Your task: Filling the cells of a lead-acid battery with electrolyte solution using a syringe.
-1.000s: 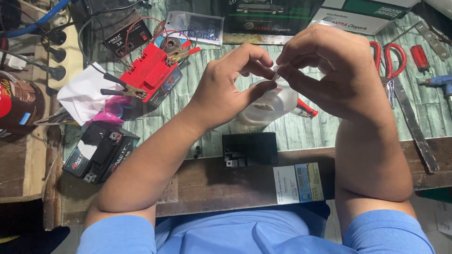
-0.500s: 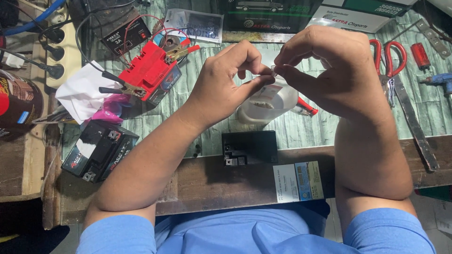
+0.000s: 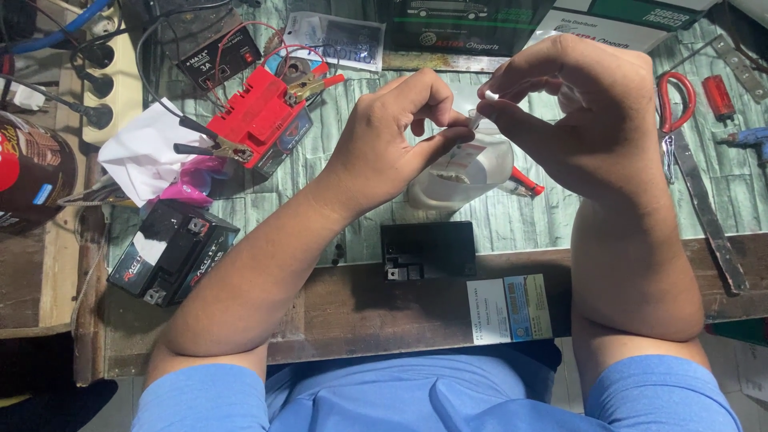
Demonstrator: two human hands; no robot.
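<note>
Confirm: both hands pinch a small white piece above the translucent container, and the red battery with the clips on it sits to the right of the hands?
Not quite. In the head view the red battery, with its clips, sits to the left of the hands, not the right. The rest holds: the left hand and right hand pinch a small white piece above the translucent container.

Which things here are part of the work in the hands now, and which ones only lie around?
In use:
left hand
right hand
small white piece pinched between them
translucent plastic bottle beneath

Lying about:
red battery with clamps
black battery
red-handled scissors
crumpled white paper
</note>
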